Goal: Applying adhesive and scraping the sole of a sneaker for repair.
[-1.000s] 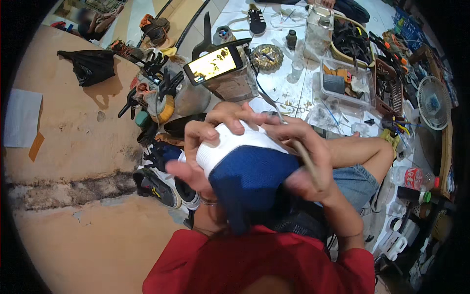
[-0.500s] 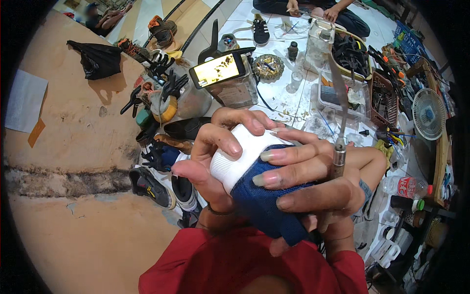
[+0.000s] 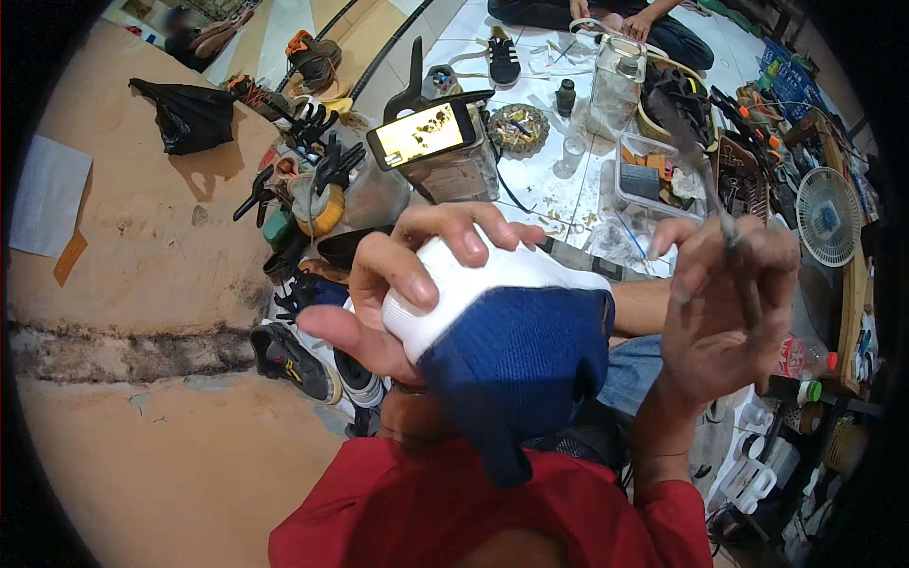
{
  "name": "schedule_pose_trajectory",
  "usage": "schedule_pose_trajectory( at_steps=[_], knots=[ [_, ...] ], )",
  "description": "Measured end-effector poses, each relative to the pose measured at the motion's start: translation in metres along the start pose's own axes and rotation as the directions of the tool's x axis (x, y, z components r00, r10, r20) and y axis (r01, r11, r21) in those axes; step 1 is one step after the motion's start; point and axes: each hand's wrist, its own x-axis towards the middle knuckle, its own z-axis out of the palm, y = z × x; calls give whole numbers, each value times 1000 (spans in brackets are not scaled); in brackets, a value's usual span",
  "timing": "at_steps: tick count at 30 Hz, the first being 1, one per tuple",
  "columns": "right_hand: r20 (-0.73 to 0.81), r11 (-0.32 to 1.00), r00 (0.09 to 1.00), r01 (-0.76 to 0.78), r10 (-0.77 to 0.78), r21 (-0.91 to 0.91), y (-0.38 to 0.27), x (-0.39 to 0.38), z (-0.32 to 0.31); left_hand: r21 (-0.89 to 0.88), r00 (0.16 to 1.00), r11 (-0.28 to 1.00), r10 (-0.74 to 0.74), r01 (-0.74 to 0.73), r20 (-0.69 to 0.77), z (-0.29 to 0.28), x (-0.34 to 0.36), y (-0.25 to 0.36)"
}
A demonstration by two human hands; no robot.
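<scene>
Right of the blue-white shoe (image 3: 521, 355) lies a red-labelled bottle (image 3: 803, 360).

The shoe (image 3: 530, 350) is in the left hand (image 3: 417, 275), the tool (image 3: 715, 208) in the right hand (image 3: 724, 303), to the shoe's right. Beyond the shoe, the phone (image 3: 421, 142) is at the box (image 3: 456, 178), with the clamp (image 3: 415, 80) behind it. On the floor (image 3: 540, 194), right of the phone, are the dish (image 3: 518, 129) and then the glass (image 3: 569, 157); the vial (image 3: 565, 98) is behind the glass, the sneaker (image 3: 503, 59) behind the dish. Farther right, the block (image 3: 640, 181) lies in the tub (image 3: 653, 201), with the canister (image 3: 615, 95) behind. The fan (image 3: 829, 220) is at far right, the bottle (image 3: 805, 361) before it, the jug (image 3: 750, 485) nearer. Left of the shoe is the trainer (image 3: 292, 363); the bag (image 3: 192, 118) is beyond.
</scene>
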Motion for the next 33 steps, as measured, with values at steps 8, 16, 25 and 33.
schedule_pose_trajectory(
  at_steps=[8, 16, 25, 33],
  knots=[
    [282, 985, 959, 78, -33, -151, -10, 5, 18, 14, 983, 998, 63, -66, 172, -5, 1, -9],
    [254, 972, 967, 92, -35, -218, -8, 2, 26, 60, 980, 995, 67, -79, 186, -2, 2, -10],
    [218, 961, 973, -14, 77, -277, -14, 1, 32, 164, 977, 978, 100, -132, 187, 1, 3, -6],
    [244, 985, 968, -9, 51, -170, 0, -3, 26, 278, 978, 949, 99, -148, 184, 1, -3, -6]
  ],
)
